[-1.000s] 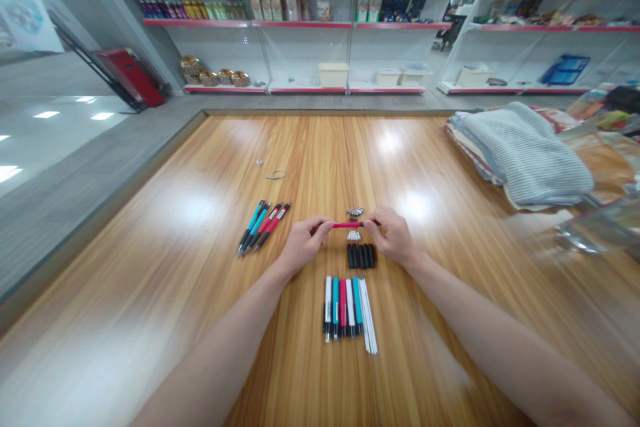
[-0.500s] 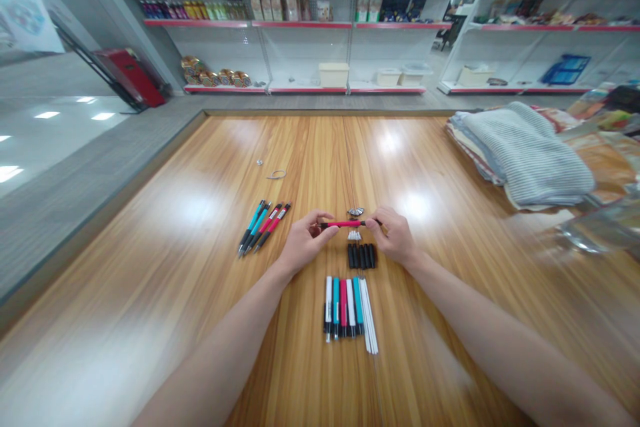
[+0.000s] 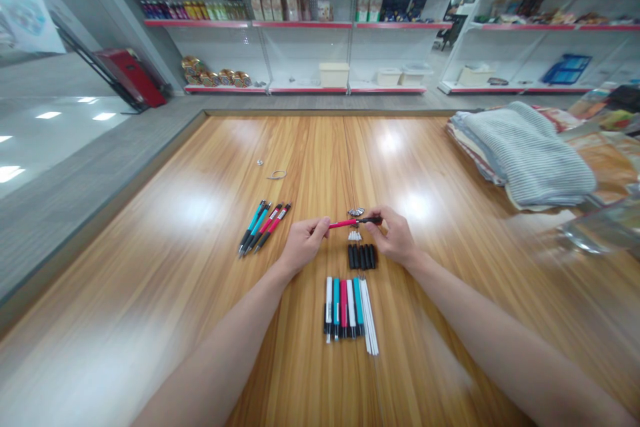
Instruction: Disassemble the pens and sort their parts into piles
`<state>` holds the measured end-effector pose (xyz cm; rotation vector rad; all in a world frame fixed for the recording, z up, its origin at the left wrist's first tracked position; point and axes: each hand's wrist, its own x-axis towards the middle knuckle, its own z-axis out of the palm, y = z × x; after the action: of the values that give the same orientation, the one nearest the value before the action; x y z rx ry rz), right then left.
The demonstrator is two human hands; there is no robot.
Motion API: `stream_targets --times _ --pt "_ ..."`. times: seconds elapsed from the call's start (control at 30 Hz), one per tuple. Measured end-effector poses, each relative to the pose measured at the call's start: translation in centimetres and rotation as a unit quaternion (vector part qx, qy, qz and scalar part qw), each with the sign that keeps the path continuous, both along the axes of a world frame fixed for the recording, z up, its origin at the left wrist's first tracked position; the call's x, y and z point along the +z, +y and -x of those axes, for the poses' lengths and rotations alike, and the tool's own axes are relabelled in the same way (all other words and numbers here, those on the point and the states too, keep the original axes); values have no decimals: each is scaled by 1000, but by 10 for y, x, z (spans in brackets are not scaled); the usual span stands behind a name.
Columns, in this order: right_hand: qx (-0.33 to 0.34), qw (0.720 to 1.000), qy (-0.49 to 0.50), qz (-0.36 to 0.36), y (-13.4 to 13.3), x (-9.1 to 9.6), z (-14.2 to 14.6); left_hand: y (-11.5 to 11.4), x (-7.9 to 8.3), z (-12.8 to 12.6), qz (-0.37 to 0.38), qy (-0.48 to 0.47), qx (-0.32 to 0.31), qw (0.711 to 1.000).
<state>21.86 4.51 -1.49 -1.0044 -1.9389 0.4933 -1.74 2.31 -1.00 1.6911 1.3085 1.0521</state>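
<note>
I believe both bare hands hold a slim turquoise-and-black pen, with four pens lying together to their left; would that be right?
The colour is wrong: in the head view, the left hand and right hand hold a slim pinkish-red and black pen; four pens do lie to their left.

Our left hand (image 3: 306, 240) again covers the pen's (image 3: 343, 223) left end; our right hand (image 3: 395, 233) bares more black grip (image 3: 370, 220)

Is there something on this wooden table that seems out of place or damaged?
I see no damage. The thin curled loop and small shiny piece beyond the four pens look slightly odd: they lie apart, while the pen parts sit in neat groups.
</note>
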Motion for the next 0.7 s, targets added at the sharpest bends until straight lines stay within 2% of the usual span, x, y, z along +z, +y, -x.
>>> stream_targets --times 0.33,0.43,0.57,0.7 --pt "-12 1000 -12 -11 0 6 0 4 -3 4 13 -48 23 998" --pt "7 999 -33 -33 0 7 1 2 0 2 -50 32 37 998" --pt "36 997 -56 -48 1 6 4 -3 3 -3 -163 185 58 967" --pt "60 994 -63 -65 1 5 7 -7 3 -7 -226 258 1 939"
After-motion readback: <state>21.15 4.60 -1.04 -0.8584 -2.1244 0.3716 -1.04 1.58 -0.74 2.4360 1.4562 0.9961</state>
